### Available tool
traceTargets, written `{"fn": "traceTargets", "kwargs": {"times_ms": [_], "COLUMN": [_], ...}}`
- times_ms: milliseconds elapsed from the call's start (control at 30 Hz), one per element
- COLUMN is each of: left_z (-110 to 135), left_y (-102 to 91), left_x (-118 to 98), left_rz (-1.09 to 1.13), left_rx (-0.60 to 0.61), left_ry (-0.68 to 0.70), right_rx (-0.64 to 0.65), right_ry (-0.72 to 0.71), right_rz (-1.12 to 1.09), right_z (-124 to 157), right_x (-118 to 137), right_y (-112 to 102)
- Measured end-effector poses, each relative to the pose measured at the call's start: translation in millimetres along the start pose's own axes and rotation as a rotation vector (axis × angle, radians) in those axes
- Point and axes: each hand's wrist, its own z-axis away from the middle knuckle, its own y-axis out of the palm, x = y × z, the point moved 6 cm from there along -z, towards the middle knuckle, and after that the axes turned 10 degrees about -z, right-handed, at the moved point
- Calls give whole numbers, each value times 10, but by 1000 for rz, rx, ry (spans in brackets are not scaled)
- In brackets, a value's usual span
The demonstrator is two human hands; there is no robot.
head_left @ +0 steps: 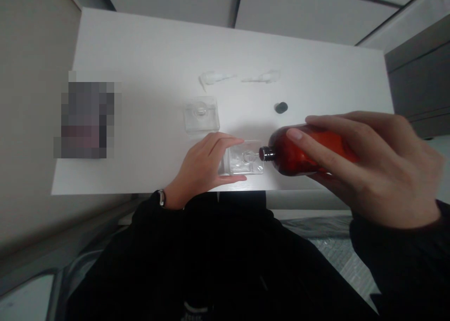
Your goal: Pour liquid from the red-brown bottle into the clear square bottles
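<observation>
My right hand (372, 152) is wrapped round a red-amber bottle (298, 150), which is tipped nearly level with its uncapped mouth facing left. That mouth is just over the right edge of a clear square bottle (242, 158), close to its round opening. Whether liquid runs between them is hard to make out. My left hand (204, 164) holds the clear bottle from its left side, thumb and fingers along two of its sides. A second clear square bottle (201, 115), its round neck open, stands on the table beyond my left hand.
Two clear pump heads (214, 77) lie farther back on the white table (140, 77). A small black cap (281, 108) sits behind the amber bottle. A blurred-out dark object (86, 119) is at the table's left end. White panels (298, 11) rise behind the table.
</observation>
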Motion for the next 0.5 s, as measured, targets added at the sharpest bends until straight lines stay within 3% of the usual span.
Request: {"fn": "traceTargets", "kwargs": {"times_ms": [500], "left_z": [-1], "left_y": [-5], "left_x": [-6], "left_rz": [7], "left_rx": [7], "left_ry": [-2], "right_rx": [6], "right_ry": [-8], "right_rz": [-18], "right_z": [4], "right_x": [-5], "right_y": [-3]}}
